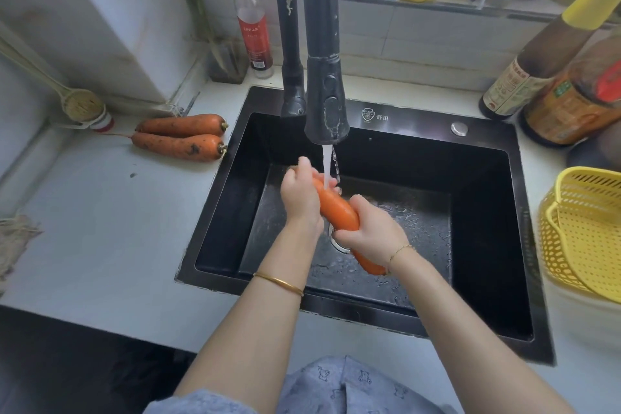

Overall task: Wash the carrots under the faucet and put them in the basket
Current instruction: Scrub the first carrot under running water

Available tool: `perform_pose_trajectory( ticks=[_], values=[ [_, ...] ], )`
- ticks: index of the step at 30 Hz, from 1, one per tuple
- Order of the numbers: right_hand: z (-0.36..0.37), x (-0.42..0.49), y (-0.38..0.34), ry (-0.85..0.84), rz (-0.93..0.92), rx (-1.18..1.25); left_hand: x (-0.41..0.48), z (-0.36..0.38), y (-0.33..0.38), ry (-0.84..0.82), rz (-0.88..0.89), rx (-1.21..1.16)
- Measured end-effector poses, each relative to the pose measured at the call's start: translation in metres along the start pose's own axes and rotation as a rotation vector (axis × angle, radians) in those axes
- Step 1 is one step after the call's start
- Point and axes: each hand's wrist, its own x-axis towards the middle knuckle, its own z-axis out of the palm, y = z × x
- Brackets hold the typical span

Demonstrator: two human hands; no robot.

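Sink (484,245): I see a deep black basin set in the pale worktop (100,228); its floor is wet.
Faucet (326,77): I see a thin stream falling from the dark spray head onto the far end of the carrot.
Basket (584,232): yellow and perforated, it sits on the worktop right of the sink, well apart from my hands.
Waiting carrots (179,136): two lie side by side, touching, left of the sink, with dark soil on them.
Carrot in hand (337,210): it is over the basin under the stream. I judge it stiff, moderately heavy and slippery when wet, so I would take it around the thick middle.
Right hand (373,233): its grip is wrapped around the near part.
Left hand (300,193): its grip is closed over the far end.
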Motion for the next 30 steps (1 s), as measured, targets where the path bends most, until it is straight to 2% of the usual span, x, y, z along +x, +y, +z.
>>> perform_pose_trajectory(
  ticks=[1, 3, 6, 8, 10, 12, 14, 16, 19, 20, 23, 25, 27, 30],
  values=[
    [0.004, -0.002, -0.002, 0.046, 0.0, -0.111, 0.004, -0.001, 0.0, 0.044, -0.037, -0.029],
    [0.009, -0.003, -0.003, 0.085, 0.011, -0.162, 0.009, -0.003, 0.001, 0.027, -0.072, -0.036],
    [-0.002, 0.001, 0.0, -0.064, 0.089, 0.072, 0.004, -0.008, 0.0, -0.171, -0.079, -0.007],
    [-0.011, 0.002, 0.001, -0.167, 0.108, 0.149, 0.004, -0.01, -0.005, -0.204, -0.069, 0.055],
    [-0.009, 0.0, -0.003, -0.122, 0.087, 0.029, 0.007, -0.009, -0.009, -0.112, -0.036, 0.127],
    [0.0, -0.004, -0.011, 0.005, 0.051, -0.156, 0.012, -0.004, -0.006, 0.002, -0.047, 0.094],
    [0.006, -0.006, -0.015, 0.083, 0.016, -0.193, 0.017, 0.0, 0.002, 0.056, -0.063, 0.058],
    [0.003, -0.003, -0.013, 0.025, 0.048, -0.003, 0.017, 0.004, 0.007, -0.015, -0.072, 0.068],
    [-0.011, -0.001, -0.002, -0.201, 0.173, 0.602, 0.007, 0.005, 0.003, -0.236, -0.134, 0.061],
    [-0.015, -0.002, 0.001, -0.262, 0.211, 0.721, 0.005, 0.003, 0.002, -0.289, -0.157, 0.024],
    [-0.022, -0.001, 0.008, -0.262, 0.232, 0.794, 0.009, -0.008, -0.001, -0.34, -0.219, -0.152],
    [-0.024, 0.002, 0.009, -0.169, 0.206, 0.673, 0.015, -0.013, -0.004, -0.202, -0.216, -0.17],
    [-0.026, 0.004, 0.007, -0.082, 0.136, 0.364, 0.016, -0.015, -0.006, -0.063, -0.199, -0.074],
    [-0.024, 0.005, 0.002, 0.032, 0.084, 0.04, 0.011, -0.016, -0.006, -0.055, -0.178, 0.044]
  ],
)
